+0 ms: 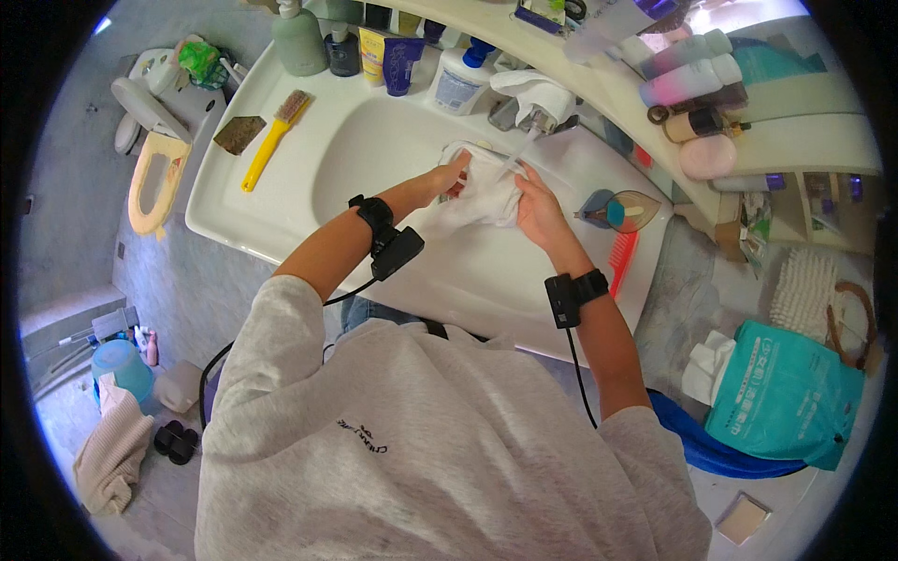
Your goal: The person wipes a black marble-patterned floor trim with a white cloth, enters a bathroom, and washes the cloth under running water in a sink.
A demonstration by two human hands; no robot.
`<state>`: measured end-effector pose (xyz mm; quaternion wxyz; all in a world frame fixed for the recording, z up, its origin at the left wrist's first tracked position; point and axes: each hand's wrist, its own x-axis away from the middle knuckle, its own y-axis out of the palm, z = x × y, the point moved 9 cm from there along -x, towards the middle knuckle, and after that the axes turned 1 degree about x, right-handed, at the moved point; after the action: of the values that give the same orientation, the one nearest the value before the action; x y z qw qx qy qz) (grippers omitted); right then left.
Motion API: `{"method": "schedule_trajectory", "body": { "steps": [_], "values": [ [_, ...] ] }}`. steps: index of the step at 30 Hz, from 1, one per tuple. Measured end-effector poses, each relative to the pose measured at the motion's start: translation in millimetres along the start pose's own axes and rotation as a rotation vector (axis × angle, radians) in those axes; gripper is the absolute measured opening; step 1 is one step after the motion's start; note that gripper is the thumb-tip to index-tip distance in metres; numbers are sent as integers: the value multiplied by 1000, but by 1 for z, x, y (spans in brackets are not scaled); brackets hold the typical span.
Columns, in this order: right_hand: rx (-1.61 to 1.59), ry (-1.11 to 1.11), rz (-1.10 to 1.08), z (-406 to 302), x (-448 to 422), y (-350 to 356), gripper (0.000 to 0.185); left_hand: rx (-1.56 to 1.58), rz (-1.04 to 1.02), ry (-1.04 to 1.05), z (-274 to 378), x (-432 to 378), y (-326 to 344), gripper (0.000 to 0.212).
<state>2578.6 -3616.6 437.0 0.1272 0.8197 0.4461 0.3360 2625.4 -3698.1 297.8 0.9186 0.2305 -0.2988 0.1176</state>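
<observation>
Over the bowl of a white washbasin (351,165), both hands hold a wet white cloth (484,189). My left hand (452,175) grips its left side, with the fingers partly hidden in the folds. On the right edge, my right hand (540,207) pinches the cloth between thumb and fingers. A stream of water runs from the faucet (540,123) onto the cloth. Another white cloth (537,95) lies draped over the faucet.
Left on the basin deck lie a yellow-handled brush (270,144) and a brown flat piece (240,134). A pump bottle (459,80), tubes and other bottles line the back. At right are a red comb (622,259) and a leaf-shaped dish (635,210). A shelf of cosmetics (691,80) overhangs the back right.
</observation>
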Motion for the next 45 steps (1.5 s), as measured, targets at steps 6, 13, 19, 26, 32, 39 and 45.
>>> {"method": "schedule_trajectory", "body": {
  "steps": [6, 13, 19, 26, 32, 39, 45],
  "values": [
    [224, 145, 48, 16, 7, -22, 40, -42, -23, -61, 32, 40, 27, 42],
    [416, 303, -29, 58, -12, -35, 33, -89, -168, 184, 42, 17, 29, 22],
    [-257, 340, 65, 74, -18, -28, 31, -98, 238, 244, 25, 32, -11, 31],
    [-469, 256, 113, 82, -17, -26, 34, -273, 122, 8, -4, 62, 12, 61],
    [-479, 209, 69, 81, -20, -33, 38, 248, -313, -32, -11, 57, 42, 28],
    [-462, 164, 165, 51, 2, -40, 37, 84, -263, 110, -6, 57, -3, 25],
    [-520, 162, 86, 48, 0, -47, 34, 101, 101, 64, -19, 41, -51, 31]
  ]
}}
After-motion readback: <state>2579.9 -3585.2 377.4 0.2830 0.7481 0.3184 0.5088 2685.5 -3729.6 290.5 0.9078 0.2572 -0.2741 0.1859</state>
